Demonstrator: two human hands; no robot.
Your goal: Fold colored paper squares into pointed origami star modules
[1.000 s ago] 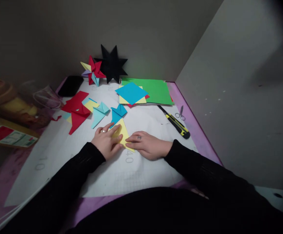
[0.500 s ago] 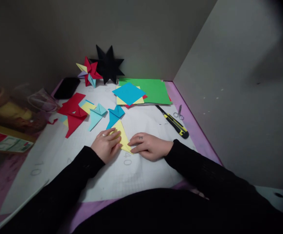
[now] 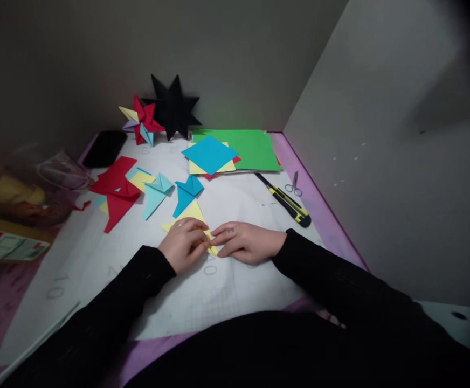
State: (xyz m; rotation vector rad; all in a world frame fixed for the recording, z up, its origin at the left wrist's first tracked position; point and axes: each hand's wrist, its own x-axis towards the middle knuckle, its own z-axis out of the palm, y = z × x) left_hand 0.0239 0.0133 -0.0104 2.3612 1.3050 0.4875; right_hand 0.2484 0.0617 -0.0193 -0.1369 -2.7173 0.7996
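A yellow paper piece (image 3: 195, 213) lies on the white sheet, partly hidden under my hands. My left hand (image 3: 185, 244) is over its lower left part, fingers bent and pressed on the paper. My right hand (image 3: 246, 241) touches its lower right corner with the fingertips held together. Beyond it sit a folded blue piece (image 3: 188, 193), a light-blue piece (image 3: 158, 194) and a folded red piece (image 3: 122, 202).
A yellow-black cutter (image 3: 289, 205) and small scissors (image 3: 294, 186) lie at the right. Green paper (image 3: 255, 151) with a blue square (image 3: 209, 155), a black star (image 3: 175, 110), a multicoloured star (image 3: 143, 121) and a black phone (image 3: 105, 149) are at the back. A box (image 3: 12, 242) stands left.
A yellow flap now shows to the left of my left hand, whose fingers have moved toward my right hand and curled more. The view has shifted slightly.
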